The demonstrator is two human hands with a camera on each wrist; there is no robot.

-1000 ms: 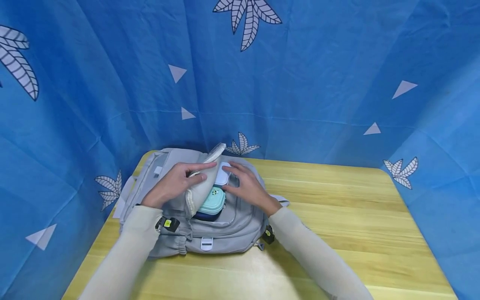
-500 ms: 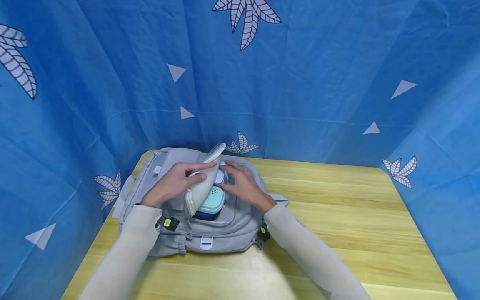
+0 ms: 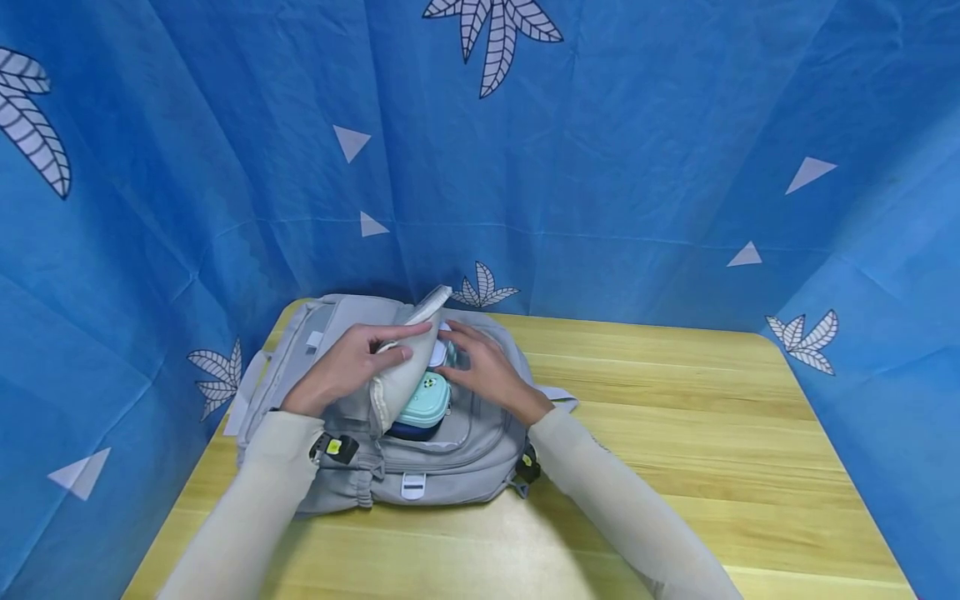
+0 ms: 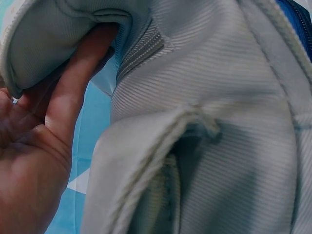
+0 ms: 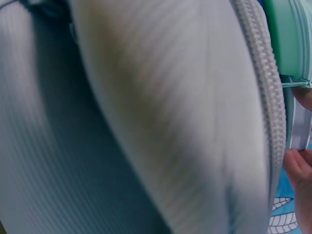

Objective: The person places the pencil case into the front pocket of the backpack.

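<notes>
A grey backpack (image 3: 457,492) lies on the wooden table. My left hand (image 3: 348,362) grips its pale front pocket flap (image 3: 405,379) and lifts it up; in the left wrist view, fingers (image 4: 73,92) reach under the folded grey fabric (image 4: 48,44). My right hand (image 3: 491,371) pinches a small white box (image 3: 438,354) between thumb and fingers at the pocket's opening. The flap covers the box's left part. In the right wrist view, the box (image 5: 300,124) shows between the fingertips. Just below it sits a mint-green zip case (image 3: 426,404) with a ball print, above a dark blue case (image 3: 412,432).
A strap (image 3: 558,398) sticks out at the bag's right side. The wooden tabletop (image 3: 697,433) stretches to the right. Blue curtains (image 3: 637,150) with leaf and triangle prints hang behind and at both sides.
My right hand has moved slightly left with the white box, which is now further behind the flap. Over the last half second it stays nearly still. The left hand keeps its place.
</notes>
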